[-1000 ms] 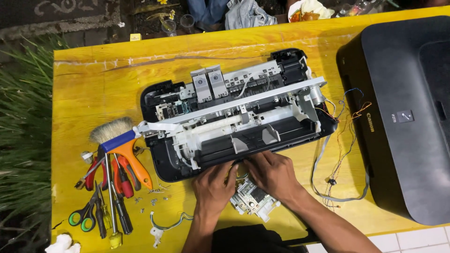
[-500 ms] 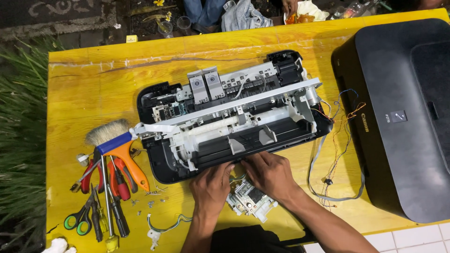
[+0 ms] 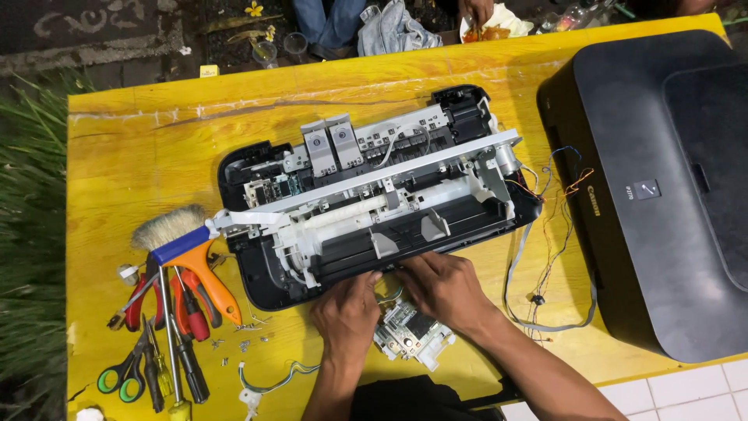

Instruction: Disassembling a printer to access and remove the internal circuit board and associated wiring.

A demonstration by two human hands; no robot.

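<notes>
From the head camera, I have both hands at the near edge of the opened printer chassis [image 3: 374, 203], which lies stripped of its cover across the middle of the yellow table [image 3: 140, 148]. My left hand [image 3: 348, 308] is curled, fingertips pressed against the black lower rim of the chassis; I cannot tell whether it pinches anything. My right hand [image 3: 446, 287] lies flat and loosely closed, fingers tucked toward the same rim, just above the small white circuit module [image 3: 411, 334] that sits on the table between my wrists. Whatever my right fingers hold, if anything, is hidden under the hand.

The risks I see: the loose coloured wires [image 3: 557, 210] and the grey ribbon cable [image 3: 518, 265] trail off the right end of the chassis, so a shove of the frame could drag or tear them. The module is right beside my forearms and could be knocked toward the table's near edge. Small screws [image 3: 241, 343] lie scattered near the orange-handled brush [image 3: 187, 249], the red pliers [image 3: 167, 300] and the screwdrivers [image 3: 183, 359], easy to sweep off. The black printer cover [image 3: 662, 187] sits well apart, at the right.
</notes>
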